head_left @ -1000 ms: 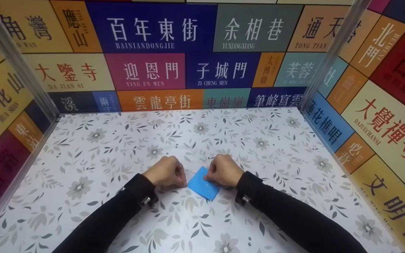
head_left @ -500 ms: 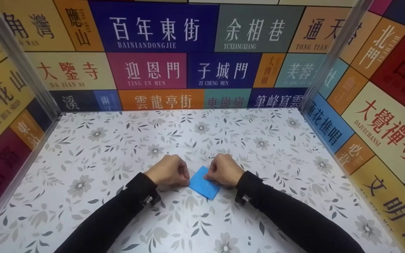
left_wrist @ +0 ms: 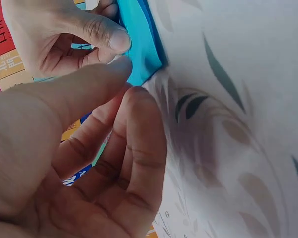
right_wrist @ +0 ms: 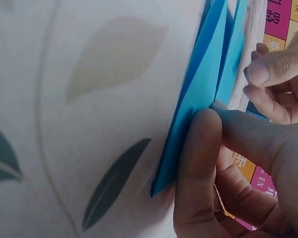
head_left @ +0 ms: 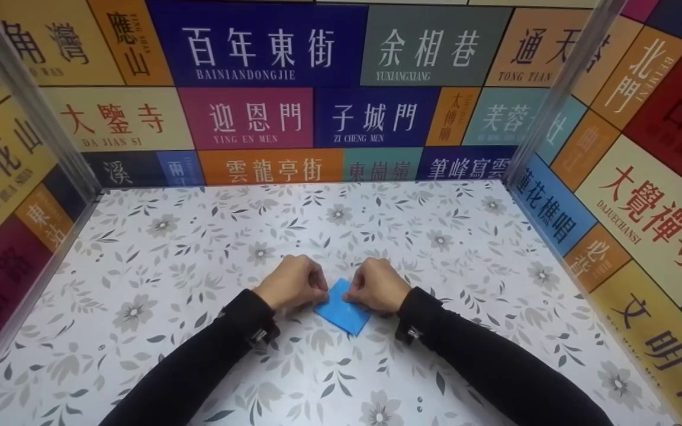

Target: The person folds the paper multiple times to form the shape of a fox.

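A small piece of folded blue paper [head_left: 343,316] lies on the table in the head view, one corner toward the person. My right hand [head_left: 378,286] pinches a folded layer along its right side; the thumb and index finger meet at the fold in the right wrist view, where several layers of the paper [right_wrist: 201,74] stand slightly apart. My left hand [head_left: 295,283] is at the paper's upper left edge. Its thumb [left_wrist: 102,79] and bent fingers have a gap between them, with no paper visible there. Whether a left fingertip touches the paper, I cannot tell.
A white tabletop [head_left: 211,225] with grey flowers and leaves extends around the hands. Upright panels [head_left: 270,53] with coloured, lettered blocks enclose its back and both sides. Clear corner posts [head_left: 545,100] stand where the panels meet.
My left hand has moved right and slightly away from the person, along the paper's left edge to its upper part. The right hand and the paper stay almost where they were.
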A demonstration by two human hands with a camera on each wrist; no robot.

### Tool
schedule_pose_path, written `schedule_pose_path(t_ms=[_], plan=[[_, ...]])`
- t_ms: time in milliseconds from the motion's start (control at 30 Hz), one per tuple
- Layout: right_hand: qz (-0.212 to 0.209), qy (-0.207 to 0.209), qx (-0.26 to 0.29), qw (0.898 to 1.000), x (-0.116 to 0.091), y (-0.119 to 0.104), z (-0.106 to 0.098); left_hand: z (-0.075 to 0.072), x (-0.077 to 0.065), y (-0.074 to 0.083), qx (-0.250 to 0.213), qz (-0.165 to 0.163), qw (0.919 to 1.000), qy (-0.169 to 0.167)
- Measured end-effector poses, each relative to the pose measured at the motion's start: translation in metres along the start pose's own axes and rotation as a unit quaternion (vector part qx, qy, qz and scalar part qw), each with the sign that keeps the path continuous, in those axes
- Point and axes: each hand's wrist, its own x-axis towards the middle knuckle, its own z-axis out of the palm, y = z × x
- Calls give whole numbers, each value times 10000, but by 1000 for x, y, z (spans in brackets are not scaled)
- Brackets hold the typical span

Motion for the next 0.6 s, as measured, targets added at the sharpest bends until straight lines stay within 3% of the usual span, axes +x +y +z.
schedule_pose_path(t_ms=[267, 400, 600], plan=[[145, -66, 117, 9998, 0, 2, 0, 7, 6, 2, 27, 34, 9996, 270], [-12, 9, 92, 10000, -1, 2, 0, 10, 8, 2, 146, 187, 9987, 453], [-73, 107, 43, 9999, 0, 4, 0, 14, 12, 2, 211, -53, 9983, 532]])
